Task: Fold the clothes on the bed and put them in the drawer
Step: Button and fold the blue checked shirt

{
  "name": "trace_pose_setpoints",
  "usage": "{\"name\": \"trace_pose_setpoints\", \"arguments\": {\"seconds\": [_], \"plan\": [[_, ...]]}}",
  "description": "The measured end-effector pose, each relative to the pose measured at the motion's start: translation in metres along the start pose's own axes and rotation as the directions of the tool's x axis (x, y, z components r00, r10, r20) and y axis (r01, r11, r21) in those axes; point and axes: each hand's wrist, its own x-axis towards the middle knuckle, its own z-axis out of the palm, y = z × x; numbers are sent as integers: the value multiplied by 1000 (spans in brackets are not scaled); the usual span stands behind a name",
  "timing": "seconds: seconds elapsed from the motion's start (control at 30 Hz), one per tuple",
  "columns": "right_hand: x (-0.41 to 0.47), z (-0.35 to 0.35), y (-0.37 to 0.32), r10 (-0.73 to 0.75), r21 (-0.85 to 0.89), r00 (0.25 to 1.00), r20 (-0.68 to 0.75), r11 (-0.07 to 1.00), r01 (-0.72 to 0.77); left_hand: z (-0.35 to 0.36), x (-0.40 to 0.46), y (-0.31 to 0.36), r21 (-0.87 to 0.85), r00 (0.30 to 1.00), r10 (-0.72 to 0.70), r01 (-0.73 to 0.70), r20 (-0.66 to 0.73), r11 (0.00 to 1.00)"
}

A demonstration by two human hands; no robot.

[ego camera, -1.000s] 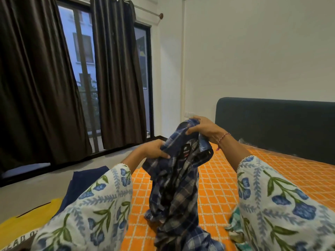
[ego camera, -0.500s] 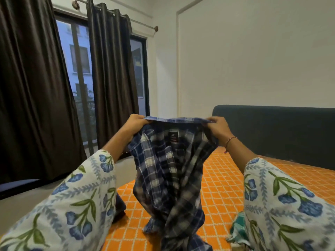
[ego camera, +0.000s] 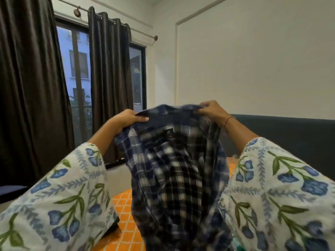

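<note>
Across the middle of the frame hangs one plaid shirt, held up in the air by two hands. It is soft woven cloth with dark blue, black and white checks, and it falls in loose folds down to the bottom edge, where it hides most of the bed. At its top the collar is stretched between the hands, and a small dark label shows just under it.

Left of centre, the left hand grips the collar end with the fingers curled over the cloth. Right of centre, the right hand pinches the other collar end between thumb and fingers. A thin bracelet sits on the right wrist. Two wide sleeves, white with blue flowers and green leaves, fill both lower corners.

Only a small part of the bed cover is visible at lower centre: orange with a white lattice pattern. Behind the right arm is a dark padded headboard. Upper left of the frame has two dark, shiny curtains on one metal rod, with a window between them. Plain white wall fills the upper right.
</note>
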Motion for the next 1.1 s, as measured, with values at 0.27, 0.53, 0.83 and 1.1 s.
{"name": "trace_pose_setpoints", "arguments": {"seconds": [0.27, 0.53, 0.83, 1.1], "plan": [[-22, -21, 44, 186, 132, 920, 346, 961, -244, -11, -17, -38, -288, 933, -81, 190, 352, 939], [-48, -13, 42, 106, 336, 954, 281, 920, -201, 0, -8, -48, -367, 956, 80, 30, 283, 930], [-70, -24, 48, 53, 263, 869, 492, 942, -207, -5, -4, -49, -460, 981, 71, 22, 183, 887], [-102, 95, 29, 174, -46, 818, 549, 983, -178, 42, -22, -21, -245, 911, 179, -90, 372, 965]]}}
